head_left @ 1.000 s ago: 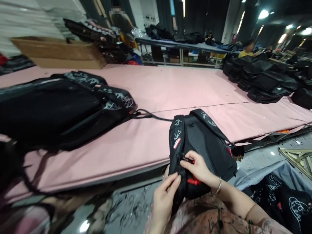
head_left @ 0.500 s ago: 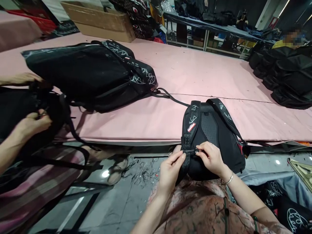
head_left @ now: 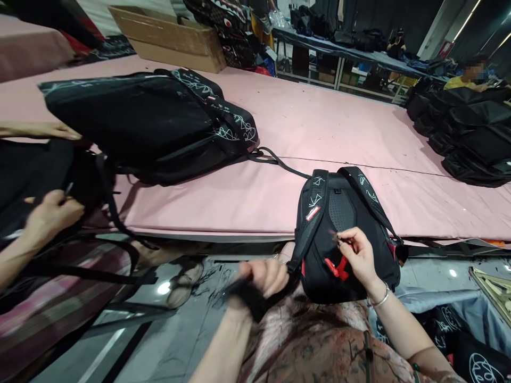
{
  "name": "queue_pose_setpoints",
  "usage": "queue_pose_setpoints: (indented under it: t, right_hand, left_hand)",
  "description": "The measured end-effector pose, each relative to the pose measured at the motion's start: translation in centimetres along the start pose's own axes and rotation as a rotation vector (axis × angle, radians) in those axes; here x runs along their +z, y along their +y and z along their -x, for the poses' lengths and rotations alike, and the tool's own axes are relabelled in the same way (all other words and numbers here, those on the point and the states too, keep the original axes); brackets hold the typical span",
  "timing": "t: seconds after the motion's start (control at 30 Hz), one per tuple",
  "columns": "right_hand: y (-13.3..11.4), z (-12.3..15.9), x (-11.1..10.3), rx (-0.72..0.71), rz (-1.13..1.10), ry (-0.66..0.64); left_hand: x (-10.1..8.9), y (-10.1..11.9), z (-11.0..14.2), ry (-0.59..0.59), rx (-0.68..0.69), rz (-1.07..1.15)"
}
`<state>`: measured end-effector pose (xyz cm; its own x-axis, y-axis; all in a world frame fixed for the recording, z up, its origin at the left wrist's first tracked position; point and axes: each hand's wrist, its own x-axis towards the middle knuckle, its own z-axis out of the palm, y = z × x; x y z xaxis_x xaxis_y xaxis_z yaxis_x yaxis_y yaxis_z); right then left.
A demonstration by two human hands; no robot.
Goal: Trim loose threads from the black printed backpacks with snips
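Note:
A black backpack (head_left: 341,213) leans against the pink table's edge, its back panel and white-patterned shoulder straps facing up. My left hand (head_left: 263,276), smeared by motion, has its fingers curled round a black strap (head_left: 247,298) at the bag's lower left. Over the back panel, my right hand (head_left: 357,255) is closed on small red-handled snips (head_left: 339,268). Their dark tip points up and left, and the fingers partly cover them. A larger black bag (head_left: 139,122) lies on the table to the left, with a cord running towards the backpack.
At the left, another person's hands (head_left: 51,215) work on a black bag (head_left: 24,170). Several black bags are piled at the right (head_left: 471,133). A cardboard box (head_left: 167,40) stands at the back of the pink table (head_left: 319,117). Patterned black items lie in a grey-lined container (head_left: 471,303) at lower right.
My left hand has moved down and left, drawing the strap away from the backpack. My right hand has shifted slightly, and the red-handled snips now show in it.

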<state>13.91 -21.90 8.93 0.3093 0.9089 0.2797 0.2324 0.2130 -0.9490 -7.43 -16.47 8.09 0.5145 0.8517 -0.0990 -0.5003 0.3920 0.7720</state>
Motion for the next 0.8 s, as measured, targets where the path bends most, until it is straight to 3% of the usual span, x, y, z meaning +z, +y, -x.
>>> queue_pose_setpoints:
  t: [0.07,0.13,0.23,0.33,0.53,0.63,0.8]
  right_hand:
    - [0.7,-1.1,-0.4,0.138,-0.091,0.026]
    - [1.8,-2.5,-0.6,0.248,-0.134,0.009]
    - [3.5,-4.2,-0.4,0.303,-0.064,-0.011]
    - [4.8,-5.2,-0.2,0.312,0.104,0.01]
    - [5.4,-5.2,0.2,0.259,0.336,0.086]
    - [5.4,-4.8,0.3,0.236,0.426,0.097]
    - [5.5,-4.3,0.5,0.256,0.51,0.099]
  left_hand:
    - [-1.0,0.6,-1.6,-0.019,0.001,0.018]
    - [-1.5,0.3,-4.0,0.118,0.006,-0.15]
    - [-1.2,-1.5,-8.1,0.28,-0.047,-0.33]
    - [-0.2,-3.5,-10.8,0.204,-0.173,-0.25]
    - [0.4,-6.4,-11.3,0.046,-0.275,-0.06]
    - [-0.3,-7.5,-11.0,0.036,-0.303,0.069]
    - [-0.9,-8.2,-10.8,0.058,-0.296,0.104]
